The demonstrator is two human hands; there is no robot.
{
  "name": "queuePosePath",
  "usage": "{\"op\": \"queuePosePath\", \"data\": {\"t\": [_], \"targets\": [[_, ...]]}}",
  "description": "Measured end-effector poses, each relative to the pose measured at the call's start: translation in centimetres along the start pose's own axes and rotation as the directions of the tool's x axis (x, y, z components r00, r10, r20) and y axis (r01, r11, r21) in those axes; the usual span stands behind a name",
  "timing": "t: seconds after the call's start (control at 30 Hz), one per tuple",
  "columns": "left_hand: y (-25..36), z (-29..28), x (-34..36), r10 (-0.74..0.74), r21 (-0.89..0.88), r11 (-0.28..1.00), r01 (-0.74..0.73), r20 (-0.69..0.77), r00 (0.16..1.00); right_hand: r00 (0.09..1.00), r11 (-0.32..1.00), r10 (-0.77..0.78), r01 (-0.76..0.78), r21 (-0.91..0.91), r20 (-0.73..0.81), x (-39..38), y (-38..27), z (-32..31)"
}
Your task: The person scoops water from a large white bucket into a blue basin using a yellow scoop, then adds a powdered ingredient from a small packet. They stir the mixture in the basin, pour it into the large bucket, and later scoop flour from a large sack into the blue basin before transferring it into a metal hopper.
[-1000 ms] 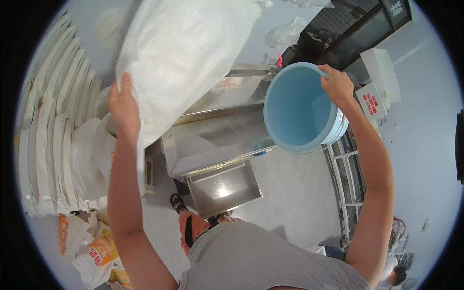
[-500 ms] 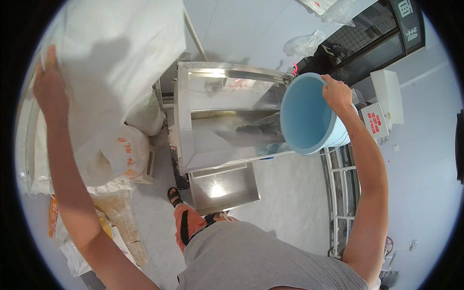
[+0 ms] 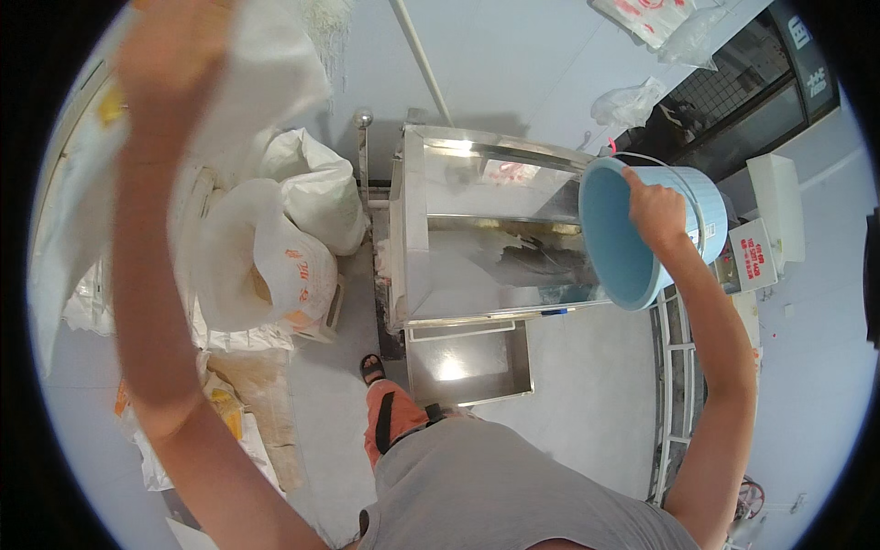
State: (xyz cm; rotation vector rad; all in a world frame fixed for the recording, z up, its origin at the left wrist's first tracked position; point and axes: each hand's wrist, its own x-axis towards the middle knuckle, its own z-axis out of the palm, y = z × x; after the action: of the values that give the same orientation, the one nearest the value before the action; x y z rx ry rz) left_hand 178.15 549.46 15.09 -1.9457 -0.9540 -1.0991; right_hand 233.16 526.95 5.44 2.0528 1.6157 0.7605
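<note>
My right hand (image 3: 658, 215) is closed over the near rim of a light blue bucket (image 3: 621, 240). The bucket is tilted with its mouth to the left, and its wire handle hangs loose at the far side. At the upper left my left hand (image 3: 174, 55) is raised and smeared by motion, its fingers partly cut off by the picture edge. Around it a white sheet (image 3: 275, 82) is lifted up. Below the sheet stand an open white sack (image 3: 316, 197) and another sack with red print (image 3: 298, 275).
A steel machine with an open trough (image 3: 417, 229) stands in the middle, a steel tray (image 3: 467, 367) below its near side. White metal racking (image 3: 678, 394) is on the right, next to a white box (image 3: 752, 257). Flattened sacks (image 3: 247, 431) lie at the lower left.
My left hand has swung up and to the right with the white sheet, baring the sacks. The bucket has tipped further to the left, and the whole view has shifted.
</note>
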Motion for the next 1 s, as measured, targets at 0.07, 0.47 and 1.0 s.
{"op": "queuePosePath", "data": {"t": [0.07, 0.47, 1.0], "targets": [[1.8, 3.6, -3.1, 0.155, 0.114, 0.979, -0.170, 0.129, 0.979, 0.996, 0.996, -0.085, 0.086, 0.031, -0.038, -0.5, -2.3, -0.7], [-2.5, 28.3, -30.3, -0.391, 0.220, 0.914, 0.341, 0.703, 0.594, 0.962, 0.939, -0.206, 0.245, 0.242, -0.177, -4.1, -9.4, -2.1], [10.3, 33.0, -28.5, -0.157, -0.003, 0.968, 0.251, 0.772, 0.615, 0.950, 0.934, -0.169, 0.239, 0.264, -0.264, -6.6, -10.8, -1.0]]}}
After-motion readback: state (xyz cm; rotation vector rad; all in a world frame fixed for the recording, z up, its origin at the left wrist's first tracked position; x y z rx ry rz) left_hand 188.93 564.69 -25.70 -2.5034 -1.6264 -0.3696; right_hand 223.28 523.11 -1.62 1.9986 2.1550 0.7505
